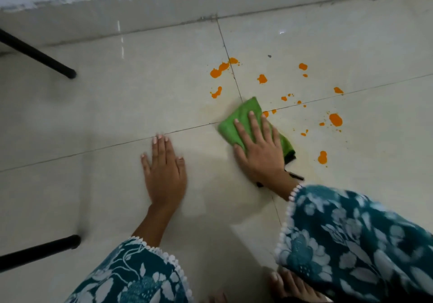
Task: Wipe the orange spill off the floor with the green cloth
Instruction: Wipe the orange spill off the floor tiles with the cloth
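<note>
A folded green cloth (236, 119) lies flat on the pale floor tiles where two grout lines cross. My right hand (260, 148) presses down on it, fingers spread over its top. Orange spill blots are scattered beyond and to the right of the cloth: a cluster (220, 68) at the far left, one blot (335, 119) to the right and another (322, 157) nearer me. A faint yellowish smear shows on the tile around the cloth. My left hand (164, 169) rests flat on bare floor to the left of the cloth, fingers apart, holding nothing.
Two black furniture legs stand at the left, one far (37, 55) and one near (39, 252). A tiled skirting and wall (164, 5) run along the back. My bare toes (284, 284) show at the bottom edge, under patterned teal sleeves.
</note>
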